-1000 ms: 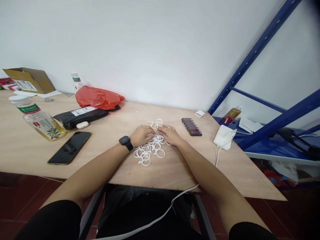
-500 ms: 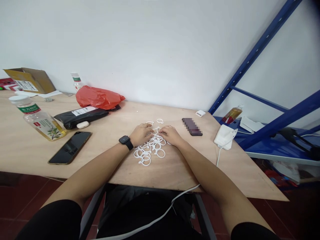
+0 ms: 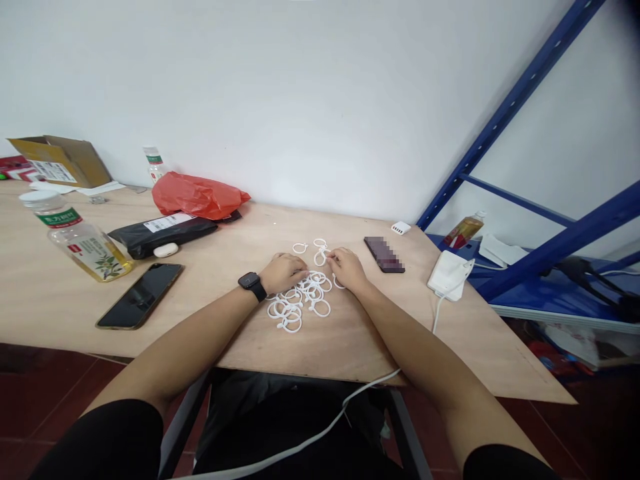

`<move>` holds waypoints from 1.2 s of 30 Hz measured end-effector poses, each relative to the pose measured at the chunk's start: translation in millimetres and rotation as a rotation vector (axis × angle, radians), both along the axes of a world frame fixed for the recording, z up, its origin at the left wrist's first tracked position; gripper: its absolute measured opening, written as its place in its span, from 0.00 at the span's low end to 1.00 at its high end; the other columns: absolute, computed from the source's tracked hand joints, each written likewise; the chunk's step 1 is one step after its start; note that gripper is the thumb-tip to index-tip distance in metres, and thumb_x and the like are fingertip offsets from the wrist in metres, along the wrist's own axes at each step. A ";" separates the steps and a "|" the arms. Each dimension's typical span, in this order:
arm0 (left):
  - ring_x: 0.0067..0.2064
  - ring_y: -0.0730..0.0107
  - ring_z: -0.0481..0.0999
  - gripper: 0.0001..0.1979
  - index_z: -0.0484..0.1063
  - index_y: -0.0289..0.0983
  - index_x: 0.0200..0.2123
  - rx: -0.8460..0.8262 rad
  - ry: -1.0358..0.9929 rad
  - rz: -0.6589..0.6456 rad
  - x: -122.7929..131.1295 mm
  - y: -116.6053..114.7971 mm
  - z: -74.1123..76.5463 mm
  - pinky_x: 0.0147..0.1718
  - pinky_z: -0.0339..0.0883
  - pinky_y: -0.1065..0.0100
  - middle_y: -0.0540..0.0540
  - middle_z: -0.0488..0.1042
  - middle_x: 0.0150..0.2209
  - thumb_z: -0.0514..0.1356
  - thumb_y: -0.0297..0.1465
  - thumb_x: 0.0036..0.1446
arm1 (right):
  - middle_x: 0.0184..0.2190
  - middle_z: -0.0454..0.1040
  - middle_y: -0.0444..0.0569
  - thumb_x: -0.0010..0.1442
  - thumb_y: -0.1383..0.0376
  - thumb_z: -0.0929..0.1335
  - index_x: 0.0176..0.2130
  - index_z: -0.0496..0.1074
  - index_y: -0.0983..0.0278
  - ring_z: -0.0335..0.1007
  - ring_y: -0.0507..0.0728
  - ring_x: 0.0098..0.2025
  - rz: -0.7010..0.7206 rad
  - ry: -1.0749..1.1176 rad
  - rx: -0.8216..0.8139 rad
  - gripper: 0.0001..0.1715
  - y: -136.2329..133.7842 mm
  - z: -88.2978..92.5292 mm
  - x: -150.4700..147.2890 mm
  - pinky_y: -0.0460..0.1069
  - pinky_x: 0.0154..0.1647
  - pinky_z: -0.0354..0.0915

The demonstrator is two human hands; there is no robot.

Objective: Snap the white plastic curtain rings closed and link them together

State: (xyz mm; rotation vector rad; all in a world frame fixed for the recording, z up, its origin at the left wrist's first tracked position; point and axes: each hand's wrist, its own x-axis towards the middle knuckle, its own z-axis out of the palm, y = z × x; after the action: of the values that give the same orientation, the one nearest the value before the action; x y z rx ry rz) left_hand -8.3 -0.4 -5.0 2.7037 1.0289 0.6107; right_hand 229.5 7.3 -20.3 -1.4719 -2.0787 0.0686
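A loose pile of white plastic rings (image 3: 285, 312), each with a small knob, lies on the table in front of me. My left hand (image 3: 285, 272) rests at the pile's upper left, its fingers curled together; whatever is under the fingertips is hidden. With thumb and finger closed, my right hand (image 3: 346, 268) pinches the edge of a white ring (image 3: 320, 257) just beyond the pile. That ring lies close to another white ring (image 3: 319, 243) behind it. Farther left is a separate white ring (image 3: 299, 248). One more ring (image 3: 339, 283) shows partly beneath my right hand.
Left on the wooden table (image 3: 240, 347) are a phone (image 3: 141, 297), a drink bottle (image 3: 83, 240), a white earbud case (image 3: 165, 250), a black parcel (image 3: 165, 233) and a red bag (image 3: 197, 195). Right are another phone (image 3: 384, 254), a white charger (image 3: 451, 273) and a blue rack (image 3: 510, 100).
The ring between my hands has moved slightly away from me and right, up to the far ring, with my right hand. My left hand has drawn slightly back toward the pile.
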 end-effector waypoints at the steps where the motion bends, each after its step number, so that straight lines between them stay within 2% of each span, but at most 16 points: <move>1: 0.47 0.63 0.77 0.17 0.78 0.41 0.39 0.001 -0.004 0.004 0.3 -0.3 0.2 0.54 0.61 0.58 0.48 0.81 0.44 0.52 0.40 0.67 | 0.39 0.77 0.51 0.62 0.68 0.65 0.38 0.74 0.62 0.70 0.59 0.43 0.017 0.035 0.028 0.07 0.2 -0.6 0.2 0.52 0.47 0.63; 6: 0.51 0.58 0.76 0.18 0.74 0.38 0.50 0.032 -0.063 0.091 0.6 0.5 -2.8 0.54 0.62 0.55 0.43 0.79 0.48 0.54 0.42 0.65 | 0.38 0.76 0.51 0.64 0.67 0.63 0.38 0.73 0.62 0.71 0.59 0.43 0.114 0.139 0.153 0.08 -2.3 -0.6 -3.0 0.53 0.46 0.66; 9: 0.51 0.57 0.76 0.20 0.71 0.37 0.54 0.048 -0.117 0.093 0.1 2.0 -4.9 0.53 0.64 0.55 0.43 0.79 0.49 0.56 0.42 0.64 | 0.39 0.76 0.52 0.64 0.67 0.64 0.38 0.73 0.61 0.72 0.59 0.45 0.186 0.180 0.221 0.07 -7.6 3.0 -7.4 0.54 0.48 0.67; 12: 0.49 0.59 0.78 0.21 0.68 0.36 0.57 0.094 -0.233 0.061 0.0 2.7 -4.2 0.51 0.66 0.57 0.43 0.80 0.46 0.56 0.40 0.65 | 0.41 0.77 0.52 0.65 0.64 0.65 0.38 0.73 0.60 0.73 0.58 0.47 0.324 0.181 0.286 0.06 -15.1 8.2 -12.8 0.55 0.51 0.69; 15: 0.44 0.62 0.78 0.19 0.68 0.35 0.57 0.184 -0.343 0.018 0.5 0.9 -0.9 0.49 0.66 0.59 0.43 0.81 0.43 0.54 0.38 0.67 | 0.42 0.78 0.51 0.64 0.62 0.67 0.39 0.74 0.59 0.74 0.58 0.47 0.444 0.138 0.322 0.06 -22.0 12.0 -18.6 0.56 0.51 0.70; 19: 0.40 0.64 0.77 0.14 0.74 0.37 0.48 0.296 -0.368 -0.001 1.8 -5.0 5.2 0.45 0.65 0.60 0.44 0.81 0.39 0.54 0.38 0.67 | 0.41 0.79 0.51 0.65 0.61 0.66 0.38 0.75 0.59 0.74 0.58 0.47 0.520 0.094 0.342 0.07 -26.1 14.2 -24.1 0.57 0.52 0.70; 22: 0.38 0.66 0.77 0.13 0.76 0.38 0.43 0.330 -0.356 -0.019 3.0 -9.0 9.4 0.43 0.65 0.61 0.45 0.80 0.36 0.55 0.37 0.67 | 0.41 0.79 0.50 0.65 0.61 0.66 0.39 0.75 0.59 0.73 0.58 0.50 0.511 0.064 0.359 0.08 -26.6 14.6 -24.9 0.59 0.56 0.67; 25: 0.37 0.66 0.76 0.13 0.76 0.38 0.42 0.346 -0.350 -0.022 3.7 -10.7 11.7 0.43 0.65 0.62 0.45 0.80 0.35 0.54 0.36 0.67 | 0.41 0.79 0.49 0.65 0.60 0.67 0.42 0.74 0.59 0.71 0.60 0.51 0.406 0.080 0.414 0.08 -27.4 14.7 -24.2 0.62 0.60 0.61; 29: 0.36 0.66 0.76 0.12 0.76 0.37 0.41 0.366 -0.345 -0.052 3.7 -11.2 12.5 0.42 0.64 0.62 0.45 0.80 0.34 0.54 0.37 0.67 | 0.36 0.78 0.48 0.65 0.61 0.67 0.41 0.73 0.59 0.71 0.59 0.44 0.321 0.139 0.453 0.06 -29.8 15.6 -24.8 0.59 0.53 0.64; 32: 0.37 0.66 0.76 0.13 0.76 0.37 0.40 0.365 -0.341 -0.068 3.6 -11.7 12.3 0.42 0.64 0.63 0.45 0.80 0.35 0.55 0.37 0.67 | 0.34 0.77 0.49 0.66 0.61 0.65 0.39 0.73 0.59 0.70 0.59 0.41 0.342 0.143 0.435 0.07 -32.1 17.0 -26.6 0.57 0.48 0.64; 36: 0.39 0.65 0.76 0.14 0.76 0.37 0.40 0.326 -0.299 -0.054 3.1 -12.2 11.4 0.43 0.64 0.62 0.45 0.80 0.35 0.54 0.38 0.68 | 0.34 0.76 0.49 0.68 0.61 0.63 0.38 0.73 0.58 0.70 0.59 0.41 0.357 0.118 0.380 0.10 -34.7 18.0 -28.5 0.57 0.46 0.64</move>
State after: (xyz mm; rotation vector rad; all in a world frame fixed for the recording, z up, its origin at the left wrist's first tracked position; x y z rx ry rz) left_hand -5.1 -12.6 6.5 2.7708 0.8375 1.2223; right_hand 201.0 -27.4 -2.2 -0.8465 -2.0931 -0.0948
